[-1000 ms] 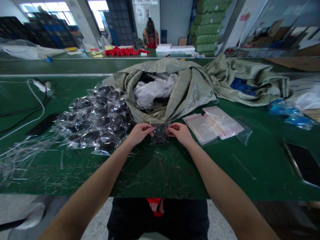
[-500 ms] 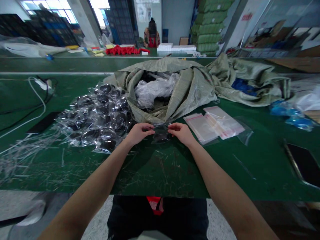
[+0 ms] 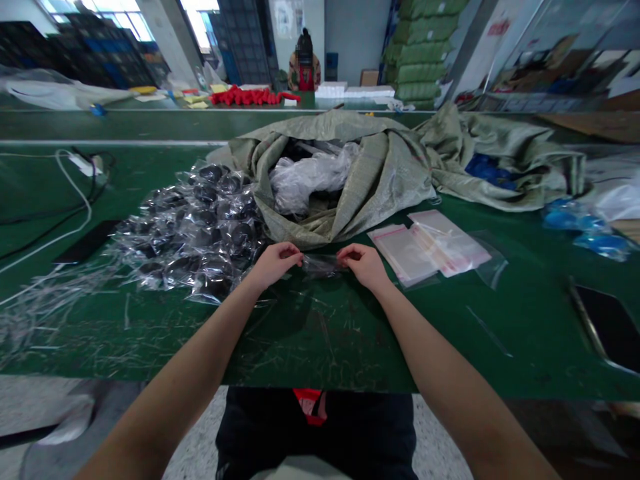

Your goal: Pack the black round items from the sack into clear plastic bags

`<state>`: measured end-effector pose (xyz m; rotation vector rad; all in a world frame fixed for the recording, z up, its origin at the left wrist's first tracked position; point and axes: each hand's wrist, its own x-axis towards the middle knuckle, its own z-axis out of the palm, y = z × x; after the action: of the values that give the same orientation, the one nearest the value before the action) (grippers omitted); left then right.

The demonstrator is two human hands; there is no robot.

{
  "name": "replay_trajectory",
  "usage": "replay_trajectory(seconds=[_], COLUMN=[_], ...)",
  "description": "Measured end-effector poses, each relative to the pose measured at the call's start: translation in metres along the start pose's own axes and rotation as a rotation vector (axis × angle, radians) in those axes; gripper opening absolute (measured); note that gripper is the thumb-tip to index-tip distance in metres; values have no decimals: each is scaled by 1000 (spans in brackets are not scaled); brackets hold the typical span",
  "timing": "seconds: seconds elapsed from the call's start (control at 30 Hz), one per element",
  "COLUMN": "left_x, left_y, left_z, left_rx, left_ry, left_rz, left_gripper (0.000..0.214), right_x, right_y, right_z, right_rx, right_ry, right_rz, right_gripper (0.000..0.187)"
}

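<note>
Between my two hands, just above the green table (image 3: 320, 347), is a clear plastic bag (image 3: 320, 265) with something dark in it that I cannot make out. My left hand (image 3: 277, 264) pinches its left side between thumb and fingers. At the right side, my right hand (image 3: 364, 264) pinches it in the same way. Left of my left hand lies a heap of dark rounded items in clear bags (image 3: 205, 230). Close to my right hand is a stack of flat clear bags (image 3: 405, 257) with pinkish strips.
Behind my hands lies an open woven sack (image 3: 390, 177) holding clear plastic. Phones rest at the right (image 3: 607, 323) and left (image 3: 87, 241). A white cable (image 3: 83, 193) and plastic strips (image 3: 47, 313) lie at left. Across the tables is another person (image 3: 304, 70).
The bag between my hands has tilted and looks flatter, with less of its dark content showing. My left hand has shifted slightly left. The heap and the stack of bags stay put.
</note>
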<state>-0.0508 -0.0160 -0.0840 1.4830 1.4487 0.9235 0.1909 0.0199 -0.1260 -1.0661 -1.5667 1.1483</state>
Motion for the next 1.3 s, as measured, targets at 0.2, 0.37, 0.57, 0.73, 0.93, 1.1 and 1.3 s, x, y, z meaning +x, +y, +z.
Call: replay_trajectory(seconds=[0.2, 0.37, 0.57, 0.73, 0.93, 1.1, 1.3], left_x=[-8, -9, -8, -8, -10, -11, -11], left_y=[8, 4, 3, 3, 6, 6, 8], left_z=[3, 4, 3, 4, 4, 4, 3], left_rx=[-239, -218, -190, -154, -75, -10, 77], left_ry=[-204, -261, -265, -259, -262, -263, -269], left_rz=[-262, -245, -251, -266, -273, -259, -241], left_gripper=[46, 38, 40, 38, 35, 34, 31], right_x=[-1, 0, -4, -9, -10, -10, -9], right_y=[-5, -15, -31, -34, -29, -25, -24], right_z=[-2, -9, -12, -15, -17, -18, -20], right_rx=[-35, 3, 179, 202, 218, 213, 184], right_ry=[-17, -28, -66, -157, -203, -232, -256], right_rz=[-17, 119, 459, 422, 415, 410, 395], right_gripper=[14, 27, 22, 38, 39, 45, 51])
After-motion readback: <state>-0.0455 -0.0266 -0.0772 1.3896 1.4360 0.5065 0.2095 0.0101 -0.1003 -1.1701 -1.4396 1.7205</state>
